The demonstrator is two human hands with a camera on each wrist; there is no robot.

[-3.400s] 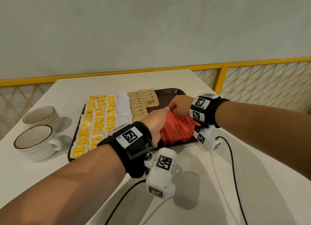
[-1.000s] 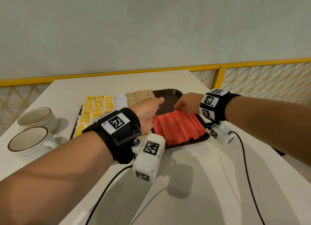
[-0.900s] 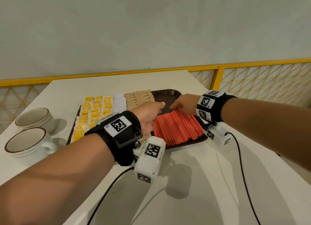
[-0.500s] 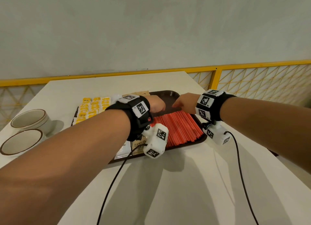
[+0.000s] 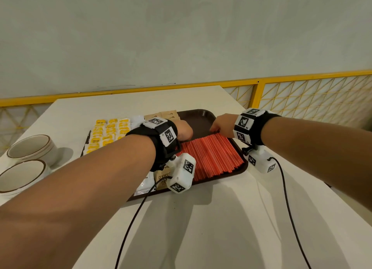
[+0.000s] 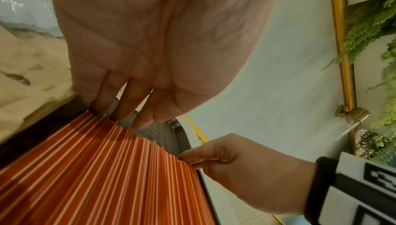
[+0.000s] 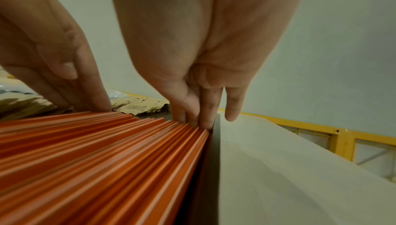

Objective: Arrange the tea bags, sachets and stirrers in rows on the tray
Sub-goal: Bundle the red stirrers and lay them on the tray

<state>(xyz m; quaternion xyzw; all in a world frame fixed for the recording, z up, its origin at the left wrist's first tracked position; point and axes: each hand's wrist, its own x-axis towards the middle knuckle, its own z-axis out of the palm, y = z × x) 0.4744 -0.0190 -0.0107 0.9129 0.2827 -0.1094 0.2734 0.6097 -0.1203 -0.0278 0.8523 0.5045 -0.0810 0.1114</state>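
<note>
1. Both hands reach onto a dark brown tray (image 5: 203,115) and meet the far ends of a row of red stirrers (image 5: 211,158).
2. Left hand (image 5: 184,130) has its fingers (image 6: 128,106) straight and close together, pointing down, their tips touching the far ends of the stirrers at the left of the row. It holds nothing.
3. Right hand (image 5: 224,125) sits at the right end of the row, next to the tray's right rim. Its fingers (image 7: 205,110) point down and touch the stirrer ends; the little finger stands slightly apart from the others. It also holds nothing.
4. Stirrers lie side by side in one flat band on the right part of the tray, running from the near rim toward the far end.
5. Left of the stirrers lie brown sachets (image 5: 163,114), then white sachets (image 5: 144,185), then rows of yellow tea bags (image 5: 108,131) on the left part of the tray. The left forearm hides much of them.
6. Tray rests on a white table (image 5: 221,228).
7. Two cups (image 5: 30,150) with brown rims stand on the table, left of the tray.
8. Black wrist straps with white camera blocks and black cables sit on both wrists.
9. Behind the table are a yellow railing (image 5: 302,76) and a pale wall.
</note>
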